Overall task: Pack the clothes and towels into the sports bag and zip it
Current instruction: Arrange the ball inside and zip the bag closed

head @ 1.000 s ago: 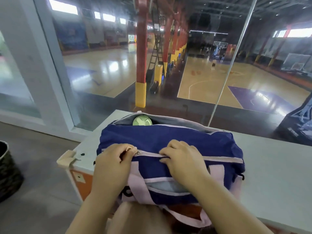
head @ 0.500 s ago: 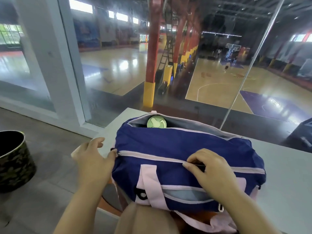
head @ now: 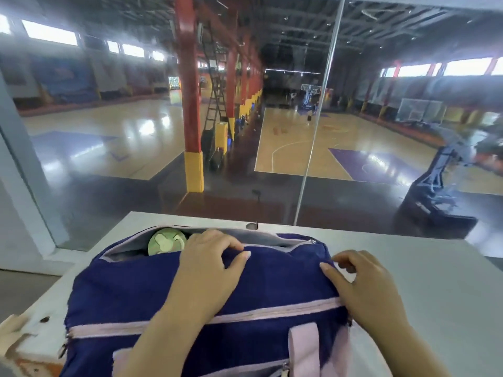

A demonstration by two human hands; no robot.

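Navy sports bag (head: 136, 289): near zip (head: 272, 312) closed, our left hand (head: 206, 268) has shifted to pinch its far open edge (head: 272, 245); right hand (head: 373, 295) grip unclear.

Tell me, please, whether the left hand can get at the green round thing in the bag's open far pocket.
Probably yes: the left hand rests on the sports bag right beside the green round thing, and the open pocket leaves its top uncovered.
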